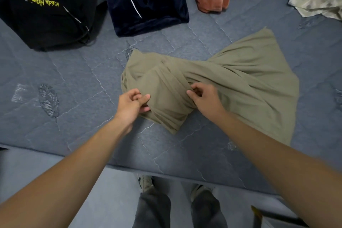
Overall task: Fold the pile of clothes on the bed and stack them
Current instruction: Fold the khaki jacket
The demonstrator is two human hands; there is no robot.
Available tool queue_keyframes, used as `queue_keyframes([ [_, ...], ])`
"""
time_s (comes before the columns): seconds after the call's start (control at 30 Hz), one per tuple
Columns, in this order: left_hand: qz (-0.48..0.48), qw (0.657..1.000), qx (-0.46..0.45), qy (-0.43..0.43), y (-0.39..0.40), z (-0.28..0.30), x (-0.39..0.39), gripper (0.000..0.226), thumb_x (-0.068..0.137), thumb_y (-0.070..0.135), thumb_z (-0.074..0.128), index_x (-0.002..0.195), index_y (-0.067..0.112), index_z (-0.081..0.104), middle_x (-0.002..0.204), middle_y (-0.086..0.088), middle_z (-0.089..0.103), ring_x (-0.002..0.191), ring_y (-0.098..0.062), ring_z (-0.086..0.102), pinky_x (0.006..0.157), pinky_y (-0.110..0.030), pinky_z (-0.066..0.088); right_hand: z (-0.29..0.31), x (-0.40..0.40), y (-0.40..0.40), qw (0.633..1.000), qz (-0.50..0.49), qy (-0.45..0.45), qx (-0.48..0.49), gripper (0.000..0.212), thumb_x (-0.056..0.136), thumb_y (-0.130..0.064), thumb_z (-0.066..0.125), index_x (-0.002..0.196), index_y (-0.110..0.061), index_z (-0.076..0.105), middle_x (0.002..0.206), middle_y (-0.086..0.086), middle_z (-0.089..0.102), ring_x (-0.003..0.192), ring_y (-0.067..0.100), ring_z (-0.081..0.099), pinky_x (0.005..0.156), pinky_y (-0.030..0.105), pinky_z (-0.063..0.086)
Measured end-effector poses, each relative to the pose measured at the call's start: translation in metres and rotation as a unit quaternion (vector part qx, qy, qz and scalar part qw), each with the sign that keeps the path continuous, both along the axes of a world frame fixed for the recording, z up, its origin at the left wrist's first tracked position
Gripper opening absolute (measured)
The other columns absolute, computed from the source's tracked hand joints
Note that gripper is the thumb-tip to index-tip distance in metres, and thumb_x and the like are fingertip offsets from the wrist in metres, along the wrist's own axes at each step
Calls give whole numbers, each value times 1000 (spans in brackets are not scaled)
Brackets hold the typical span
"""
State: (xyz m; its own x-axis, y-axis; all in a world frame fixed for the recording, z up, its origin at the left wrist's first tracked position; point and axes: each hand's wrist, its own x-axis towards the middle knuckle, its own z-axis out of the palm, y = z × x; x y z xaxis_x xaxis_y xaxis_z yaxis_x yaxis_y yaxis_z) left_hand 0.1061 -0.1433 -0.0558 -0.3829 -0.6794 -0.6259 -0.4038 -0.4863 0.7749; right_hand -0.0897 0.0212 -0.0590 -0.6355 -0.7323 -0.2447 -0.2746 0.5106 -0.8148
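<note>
Both forearms reach in, left hand and right hand each pinching the twisted, unfolded olive shirt; two folded garments lie upper left.

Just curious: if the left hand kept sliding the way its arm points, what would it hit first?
Probably more of the olive garment it already pinches; the left hand points up and right across it. Depth is hard to judge.

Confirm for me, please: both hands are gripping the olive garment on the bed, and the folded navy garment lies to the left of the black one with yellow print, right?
Not quite. In the head view the navy garment lies to the right of the black one. Both hands, left and right, do grip the olive garment.
</note>
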Motion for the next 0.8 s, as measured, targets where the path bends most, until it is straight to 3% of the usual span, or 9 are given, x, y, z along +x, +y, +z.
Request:
queue_keyframes([
  [0.13,-14,999,52,8,40,10,10,26,101,3,63,79,16,57,52,17,55,58,-2,62,74,-28,64,2,2,36,994,-51,-91,17,30,93,-5,74,73,-25,63,71,-5,61,70,7,54,70,25,46],
  [0.23,-26,995,90,13,73,17,19,20,101,3,64,83,11,60,57,10,56,63,-9,64,72,-32,65,-2,7,69,990,-33,-122,61,21,93,-10,75,79,-22,65,75,0,63,72,10,56,71,25,46],
  [0.37,-124,984,118,-48,126,13,34,7,97,0,67,96,5,63,81,-9,60,74,-16,59,62,-23,58,-10,13,123,978,14,-147,146,18,92,-12,76,82,-25,70,75,6,69,70,11,59,72,30,49],
  [0.47,-197,964,146,-101,154,6,41,10,97,2,69,88,7,65,83,-10,65,77,-16,58,64,-21,49,-16,12,152,962,63,-140,227,18,91,-15,76,78,-27,72,81,11,74,74,18,64,72,33,50],
  [0.53,-148,972,132,-126,156,3,40,14,99,13,70,85,10,69,76,-4,70,74,-15,63,65,-23,48,-14,6,156,961,56,-126,240,17,90,-18,76,78,-29,74,81,6,74,77,20,68,73,36,54],
  [0.63,-2,989,69,-131,138,0,32,12,99,19,70,105,9,68,89,-9,69,84,-20,64,77,-34,51,-7,-2,138,979,23,-72,191,16,90,-18,75,79,-30,73,76,-3,73,75,14,69,73,36,57],
  [0.73,99,987,-9,-123,103,-2,21,41,95,21,76,127,10,53,104,-10,57,92,-21,57,90,-39,49,5,-6,95,993,16,-17,119,18,90,-18,74,79,-32,70,72,-11,70,69,5,64,67,26,53],
  [0.8,170,979,-4,-115,75,-3,13,52,94,24,77,135,9,48,107,-3,57,99,-21,58,96,-37,49,13,-7,57,997,33,17,75,15,90,-17,75,83,-30,71,75,-11,69,70,4,64,68,26,53],
])
